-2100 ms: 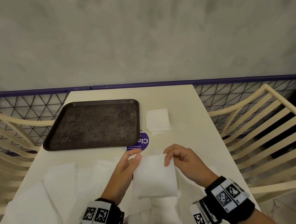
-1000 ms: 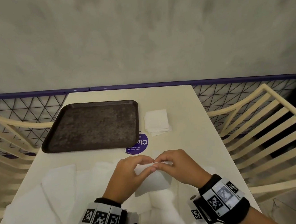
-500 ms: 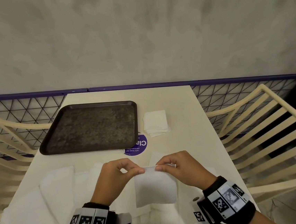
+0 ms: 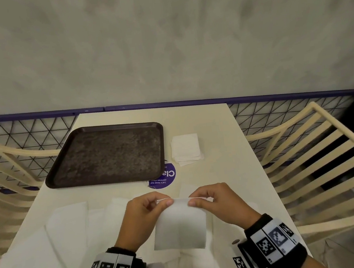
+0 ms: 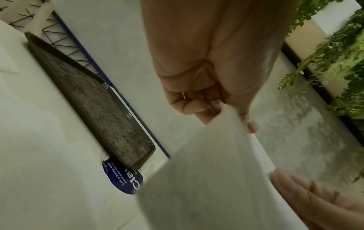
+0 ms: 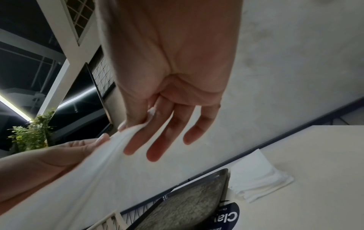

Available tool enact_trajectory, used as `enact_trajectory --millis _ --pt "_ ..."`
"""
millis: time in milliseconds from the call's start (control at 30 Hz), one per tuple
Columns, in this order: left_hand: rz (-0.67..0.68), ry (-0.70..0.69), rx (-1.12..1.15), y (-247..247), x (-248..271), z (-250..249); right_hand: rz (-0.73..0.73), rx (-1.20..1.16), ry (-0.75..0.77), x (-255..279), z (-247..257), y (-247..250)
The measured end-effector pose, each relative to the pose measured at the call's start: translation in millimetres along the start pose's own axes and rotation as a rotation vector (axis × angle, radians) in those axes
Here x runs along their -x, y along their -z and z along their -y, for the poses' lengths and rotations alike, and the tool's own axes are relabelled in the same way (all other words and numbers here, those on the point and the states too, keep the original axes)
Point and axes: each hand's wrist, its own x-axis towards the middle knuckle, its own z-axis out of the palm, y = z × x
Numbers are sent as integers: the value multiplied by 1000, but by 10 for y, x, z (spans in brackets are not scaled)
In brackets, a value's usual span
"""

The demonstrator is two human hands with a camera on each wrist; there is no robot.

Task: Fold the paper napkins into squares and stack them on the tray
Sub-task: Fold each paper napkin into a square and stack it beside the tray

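Note:
A folded white napkin (image 4: pixel 180 224) hangs above the near table, held up by its top edge. My left hand (image 4: pixel 160 202) pinches the top left corner and my right hand (image 4: pixel 196 199) pinches the top right. In the left wrist view the left hand (image 5: pixel 226 112) holds the napkin (image 5: pixel 206 179) between thumb and curled fingers. In the right wrist view the right hand (image 6: pixel 138 123) pinches the napkin (image 6: pixel 94 179) with the other fingers stretched out. The dark brown tray (image 4: pixel 59 177) lies bare at the far left. A small stack of folded napkins (image 4: pixel 186 149) sits right of it.
Unfolded white napkins (image 4: pixel 58 236) cover the near left of the cream table (image 4: pixel 225 172). A round purple sticker (image 4: pixel 165 176) lies by the tray's near right corner. Cream slatted chairs (image 4: pixel 315 163) flank the table, and a mesh fence with a purple rail (image 4: pixel 276 97) runs behind.
The napkin lay flat under both hands, then was folded and lifted by its top edge. It now hangs a little lower and straighter, with the hands slightly further apart.

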Motion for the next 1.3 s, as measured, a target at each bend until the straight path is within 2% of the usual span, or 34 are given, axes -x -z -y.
enact_trajectory --millis 167,267,367,467,600,700,767,967,1067,1133,1200,1300 --pt "-114 18 86 -3 -2 68 -117 -143 -58 -13 -73 1" --pt "-205 67 160 -9 -39 112 -70 -250 -106 -27 -147 -90" --pt "-220 96 167 -39 -63 130 36 -285 -126 -55 -157 -195" --pt "-220 136 146 -75 -73 240 -31 -283 -188 -185 -274 -193" --pt "-219 338 -114 -99 -53 655 -158 -268 -259 -573 -599 -49" --pt "-149 544 -328 -149 6 979 -245 -237 -321 -989 -801 105" --pt "-95 607 -406 -192 35 1060 -286 -218 -364 -1298 -896 195" --pt "-95 638 -271 -199 -5 1124 -364 -341 -454 -1995 -916 370" --pt "-147 677 -199 -182 -23 1122 -333 -251 -494 -2202 -976 393" --pt "-156 698 -206 -171 -34 1132 -320 -94 -524 -2281 -1041 386" --pt "-130 698 -247 -156 -49 1134 -359 55 -535 -2302 -1089 376" --pt "-111 670 -227 -122 -61 1104 -443 47 -537 -2281 -1115 338"
